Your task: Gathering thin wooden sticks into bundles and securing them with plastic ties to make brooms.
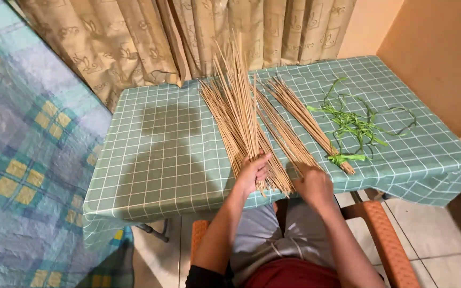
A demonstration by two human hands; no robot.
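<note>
Two hands at worktop (150,160) near edge. Left hand (252,173) clenched round thin sticks (238,114), fanned toward far edge. Right hand (312,184) gripping neighbouring stick ends. Tied bundle (308,118), green strips (356,125) toward right edge. Step: gathering sticks. Next calls for evening ends.

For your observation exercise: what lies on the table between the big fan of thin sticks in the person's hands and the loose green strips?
In the head view, a separate bundle of sticks, bound with a green strip at its near end, lies between the fan of sticks and the loose green strips.
</note>
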